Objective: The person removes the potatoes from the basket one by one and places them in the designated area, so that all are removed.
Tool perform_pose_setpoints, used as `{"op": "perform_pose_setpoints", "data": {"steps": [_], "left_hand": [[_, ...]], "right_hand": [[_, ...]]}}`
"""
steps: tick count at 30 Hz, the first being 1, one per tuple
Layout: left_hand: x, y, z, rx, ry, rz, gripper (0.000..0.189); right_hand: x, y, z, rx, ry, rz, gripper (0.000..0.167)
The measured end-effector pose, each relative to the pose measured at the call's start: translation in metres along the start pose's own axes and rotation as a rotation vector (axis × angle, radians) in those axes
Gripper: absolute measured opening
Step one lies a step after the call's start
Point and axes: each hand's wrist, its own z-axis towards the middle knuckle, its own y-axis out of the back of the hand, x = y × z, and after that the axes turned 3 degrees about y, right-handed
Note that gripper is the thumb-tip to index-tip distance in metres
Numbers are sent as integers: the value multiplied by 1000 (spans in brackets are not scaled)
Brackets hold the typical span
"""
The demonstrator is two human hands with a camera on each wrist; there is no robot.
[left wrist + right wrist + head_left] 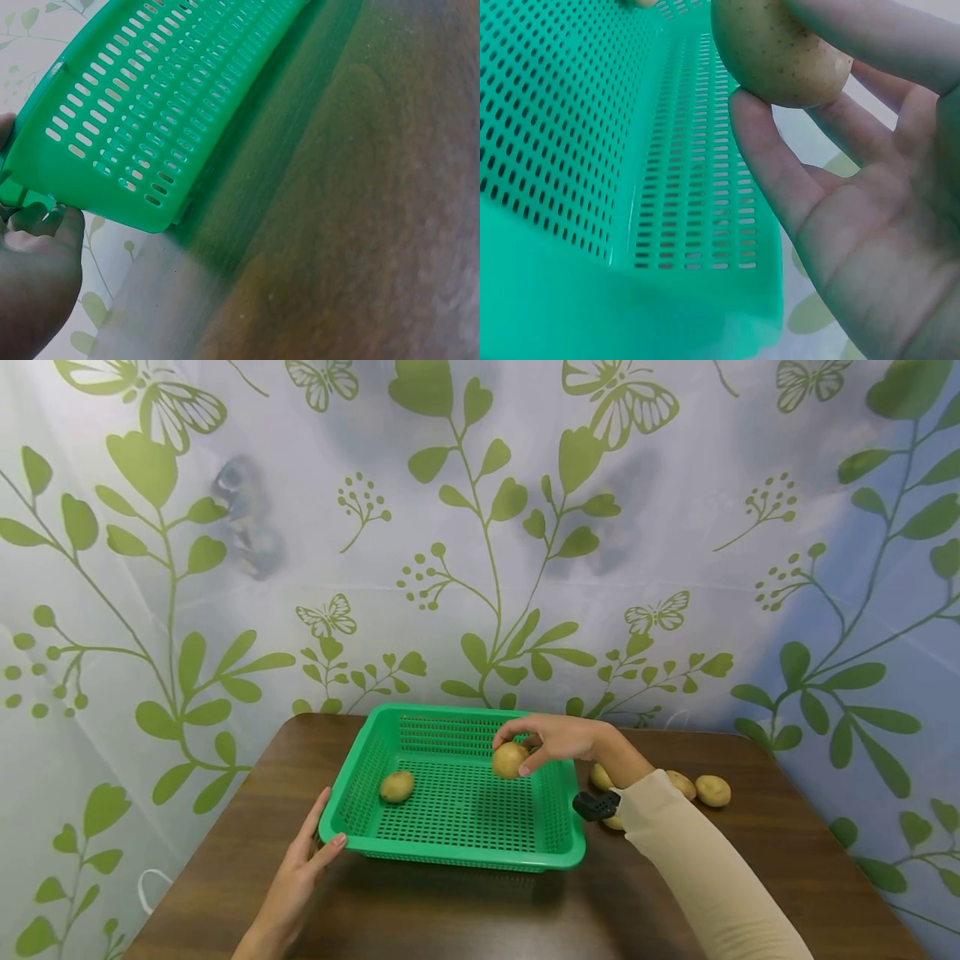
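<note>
A green plastic basket (465, 853) with slotted walls and a perforated floor stands on the table. At its near left corner my left hand (294, 877) grips the rim, thumb over the edge and fingers along the outside. The left wrist view shows that hand (37, 277) at the basket's corner beside the slotted wall (142, 97). Over the right part of the basket, my right hand (562, 739) holds a potato (509, 761) between thumb and fingers. Close up, the speckled potato (780, 60) sits at the fingertips. Another potato (397, 787) lies on the basket floor at left.
Several potatoes (712, 791) lie on the brown wooden table (757, 852) right of the basket, some partly hidden behind my right forearm. A black wrist camera (596, 806) sits at the right cuff. Behind the table hangs a leaf-patterned curtain (360, 635).
</note>
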Motion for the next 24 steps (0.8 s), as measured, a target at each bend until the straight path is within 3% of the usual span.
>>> {"op": "perform_pose_setpoints", "data": {"steps": [16, 24], "left_hand": [[-1, 0, 0, -2, 20, -7, 73], [0, -3, 0, -15, 3, -1, 74]], "right_hand": [[-5, 10, -39, -67, 14, -134, 48], [-9, 10, -63, -92, -15, -41, 48]]}}
